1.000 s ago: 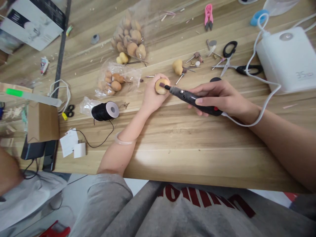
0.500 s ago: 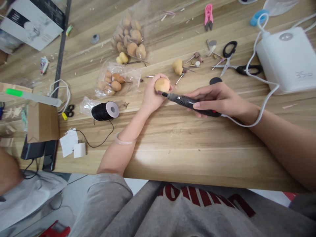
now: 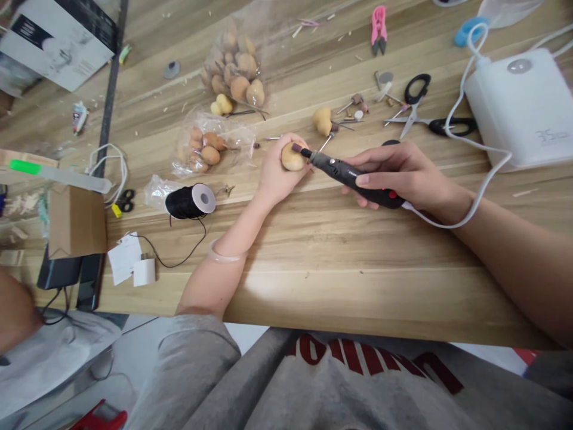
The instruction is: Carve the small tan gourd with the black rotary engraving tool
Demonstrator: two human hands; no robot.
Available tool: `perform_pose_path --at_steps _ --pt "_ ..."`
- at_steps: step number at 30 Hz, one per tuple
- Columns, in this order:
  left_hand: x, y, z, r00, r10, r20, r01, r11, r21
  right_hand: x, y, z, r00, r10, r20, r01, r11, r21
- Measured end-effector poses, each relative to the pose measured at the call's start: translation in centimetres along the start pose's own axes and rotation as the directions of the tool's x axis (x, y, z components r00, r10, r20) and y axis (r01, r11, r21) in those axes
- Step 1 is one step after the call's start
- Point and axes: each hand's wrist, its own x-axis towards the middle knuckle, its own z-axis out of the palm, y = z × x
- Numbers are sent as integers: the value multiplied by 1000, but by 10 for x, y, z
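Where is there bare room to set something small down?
The widest, nearly bare patch of table lies between left forearm and right forearm, from below the rotary tool to the near edge. A smaller one, dotted with slivers, lies between the upper bag and pink clippers. It's crowded around the scissors, loose tool bits and power bank.

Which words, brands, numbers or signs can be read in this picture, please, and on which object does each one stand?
"35": on the white power bank; the small sign after it is unclear.
Dark-red letters on the gray shirt: upside down and cut off, whole word uncertain.
Marking on the rotary tool: too small to read.
Print on the white-and-black box and the small tube: too blurred.
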Motion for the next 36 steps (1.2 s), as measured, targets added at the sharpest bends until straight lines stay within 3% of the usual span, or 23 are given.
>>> perform_pose_path --at_steps 4,9,13,18,23,28,32,36 --pt "0 2 -1 999 -33 14 34 997 -64 0 0 -1 998 28 63 -27 1000 -10" --pt "0 -2 0 1000 -7 21 7 1000 -13 0 1 -1 1000 19 -17 -19 1000 -7" --pt "0 -3 0 997 -61 47 64 996 -68 1 1 0 997 5 81 -4 1000 -11" --pt "-1 -4 -1 999 -27 37 27 1000 2 0 1 0 1000 -17 -17 17 1000 5" --pt "-2 -5 0 998 -41 46 41 999 -17 0 2 -2 998 18 63 -17 1000 -17" --pt "0 0 -1 999 -23 27 22 1000 16 0 1 -1 1000 10 13 -10 1000 -6" --pt "0 2 -1 998 -43 34 45 997 -64 0 0 0 996 7 90 -5 1000 -29" --pt "0 1 -1 1000 1 27 0 1000 -17 0 1 -1 1000 7 20 -7 1000 -13"
